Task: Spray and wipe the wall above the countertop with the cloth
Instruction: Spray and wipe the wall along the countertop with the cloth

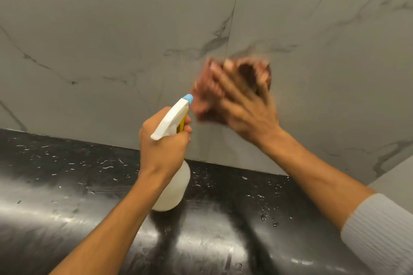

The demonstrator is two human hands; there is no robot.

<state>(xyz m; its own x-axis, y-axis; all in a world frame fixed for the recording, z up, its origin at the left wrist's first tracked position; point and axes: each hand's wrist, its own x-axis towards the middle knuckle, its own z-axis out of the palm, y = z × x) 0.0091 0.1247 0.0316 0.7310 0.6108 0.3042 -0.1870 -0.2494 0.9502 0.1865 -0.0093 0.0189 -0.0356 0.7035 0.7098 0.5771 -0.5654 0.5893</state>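
Hand on the right (245,107), all motion blur, has fingers spread flat on a reddish cloth (205,105) against the marble wall (111,29). Left hand (161,147) is wrapped round the spray bottle (172,187) neck, blue nozzle (188,98) right beside the cloth. Black table (67,185) underneath has water drops.

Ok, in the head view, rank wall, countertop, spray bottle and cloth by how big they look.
1. wall
2. countertop
3. spray bottle and cloth: look alike; cloth is blurred, partly under the right hand.
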